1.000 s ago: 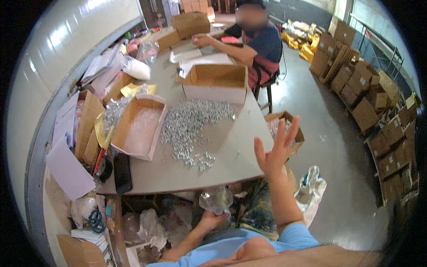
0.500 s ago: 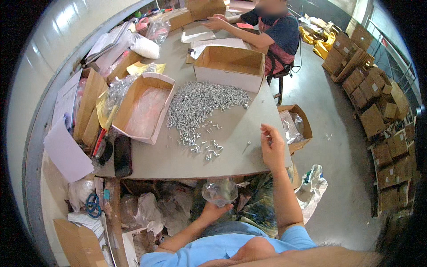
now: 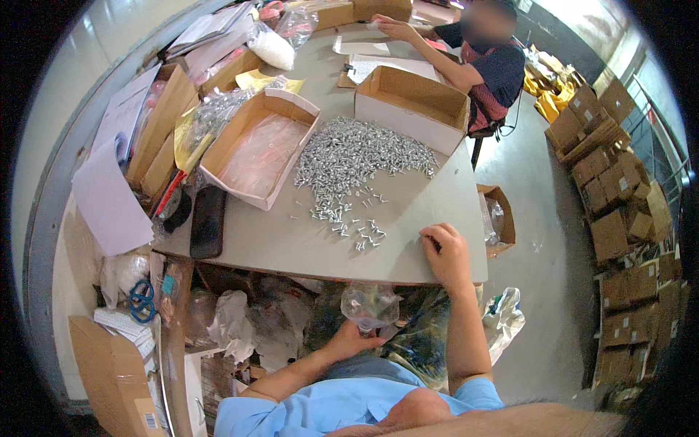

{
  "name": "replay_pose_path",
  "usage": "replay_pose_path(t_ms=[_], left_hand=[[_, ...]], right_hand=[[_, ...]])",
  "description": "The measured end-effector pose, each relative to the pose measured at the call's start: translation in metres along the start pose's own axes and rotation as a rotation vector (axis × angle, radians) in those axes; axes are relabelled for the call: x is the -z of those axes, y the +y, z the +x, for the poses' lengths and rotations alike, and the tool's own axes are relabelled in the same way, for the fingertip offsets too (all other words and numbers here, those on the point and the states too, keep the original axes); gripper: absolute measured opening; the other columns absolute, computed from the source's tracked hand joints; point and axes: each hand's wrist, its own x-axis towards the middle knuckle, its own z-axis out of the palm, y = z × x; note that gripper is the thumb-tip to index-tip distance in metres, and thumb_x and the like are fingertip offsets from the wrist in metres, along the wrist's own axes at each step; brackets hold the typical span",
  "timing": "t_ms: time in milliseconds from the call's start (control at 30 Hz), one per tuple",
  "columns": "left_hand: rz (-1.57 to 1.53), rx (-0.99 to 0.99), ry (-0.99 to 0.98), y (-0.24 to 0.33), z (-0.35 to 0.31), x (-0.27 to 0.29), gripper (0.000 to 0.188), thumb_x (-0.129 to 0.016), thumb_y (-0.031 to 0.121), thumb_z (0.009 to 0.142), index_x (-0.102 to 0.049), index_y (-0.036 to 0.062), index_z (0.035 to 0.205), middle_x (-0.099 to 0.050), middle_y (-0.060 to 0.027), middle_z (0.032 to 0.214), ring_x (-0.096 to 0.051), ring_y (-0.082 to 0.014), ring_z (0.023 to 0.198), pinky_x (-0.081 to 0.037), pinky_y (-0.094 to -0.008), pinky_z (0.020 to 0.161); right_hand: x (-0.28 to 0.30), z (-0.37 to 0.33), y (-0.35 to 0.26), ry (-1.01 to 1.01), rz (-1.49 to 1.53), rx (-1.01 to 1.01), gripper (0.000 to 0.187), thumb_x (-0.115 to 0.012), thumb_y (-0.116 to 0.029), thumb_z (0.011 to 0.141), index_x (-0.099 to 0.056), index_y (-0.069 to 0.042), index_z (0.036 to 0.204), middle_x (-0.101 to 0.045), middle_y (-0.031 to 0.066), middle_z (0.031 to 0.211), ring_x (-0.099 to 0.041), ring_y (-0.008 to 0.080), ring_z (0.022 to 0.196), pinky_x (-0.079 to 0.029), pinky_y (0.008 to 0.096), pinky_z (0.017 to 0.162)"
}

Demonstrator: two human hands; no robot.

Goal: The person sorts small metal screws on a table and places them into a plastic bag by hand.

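Below the table's front edge, my left hand (image 3: pixel 354 341) is closed around the narrow lower end of a clear plastic funnel-shaped piece (image 3: pixel 370 304), its wide mouth upward. My right hand (image 3: pixel 446 255) rests at the right front of the table with curled fingers; its fingertips are hidden, so I cannot make out what they hold. To its left, a few loose screws (image 3: pixel 370 236) lie apart from a wide heap of small silver screws (image 3: pixel 357 156).
Behind the heap stands an open cardboard box (image 3: pixel 411 113); left of it, another box (image 3: pixel 258 153) holds clear plastic bags. A dark phone (image 3: pixel 208 222) lies front left. A co-worker (image 3: pixel 488 69) sits at the far right. A carton (image 3: pixel 502 226) stands beside the table.
My right hand has come down and left onto the table, its fingers curling in. The lone screw near it no longer shows. My left hand still holds the clear piece; the view has shifted.
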Motion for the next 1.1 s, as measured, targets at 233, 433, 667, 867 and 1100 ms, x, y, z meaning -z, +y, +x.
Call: replay_pose_path(t_ms=[233, 433, 667, 867, 1100], left_hand=[[0.048, -0.098, 0.062, -0.01, 0.003, 0.0, 0.043, -0.076, 0.021, 0.077, -0.059, 0.0014, 0.112, -0.066, -0.0079, 0.101, -0.059, -0.0135, 0.091, -0.048, -0.0322, 0.083], [0.022, -0.231, 0.114, -0.01, 0.003, 0.001, 0.04, -0.073, 0.023, 0.079, -0.061, 0.0016, 0.111, -0.067, -0.0098, 0.105, -0.061, -0.0173, 0.093, -0.048, -0.0335, 0.084], [0.028, -0.187, 0.043, -0.017, 0.016, -0.005, 0.047, -0.072, 0.026, 0.08, -0.057, 0.0032, 0.119, -0.066, -0.0127, 0.106, -0.062, -0.0203, 0.094, -0.048, -0.035, 0.085], [0.134, -0.115, 0.029, 0.015, 0.006, 0.006, 0.051, -0.071, 0.03, 0.08, -0.056, 0.0031, 0.12, -0.065, -0.013, 0.11, -0.061, -0.0224, 0.098, -0.047, -0.0369, 0.089], [0.009, -0.297, 0.09, 0.007, 0.008, -0.002, 0.048, -0.071, 0.025, 0.08, -0.056, 0.0029, 0.119, -0.064, -0.0135, 0.112, -0.06, -0.0224, 0.1, -0.047, -0.0367, 0.09]], right_hand=[[-0.025, 0.001, -0.038, -0.151, 0.116, 0.008, 0.023, -0.065, -0.002, 0.077, -0.064, -0.004, 0.099, -0.063, 0.0119, 0.088, -0.062, 0.0272, 0.078, -0.05, 0.034, 0.07], [-0.04, 0.018, -0.048, -0.178, 0.074, 0.061, 0.03, -0.066, -0.004, 0.074, -0.063, -0.005, 0.104, -0.058, 0.0127, 0.098, -0.06, 0.0259, 0.08, -0.05, 0.034, 0.07], [-0.049, 0.027, -0.047, -0.188, 0.0, 0.147, 0.023, -0.064, -0.004, 0.073, -0.062, -0.002, 0.096, -0.058, 0.0149, 0.098, -0.06, 0.0318, 0.084, -0.05, 0.038, 0.073], [-0.044, 0.029, -0.048, -0.159, -0.114, 0.144, 0.016, -0.064, -0.005, 0.074, -0.061, -0.002, 0.09, -0.058, 0.0146, 0.09, -0.059, 0.0323, 0.08, -0.049, 0.039, 0.071], [-0.029, -0.001, -0.05, -0.168, -0.161, 0.029, 0.014, -0.065, -0.007, 0.076, -0.062, -0.002, 0.088, -0.06, 0.0137, 0.087, -0.06, 0.0306, 0.074, -0.049, 0.0376, 0.067]])
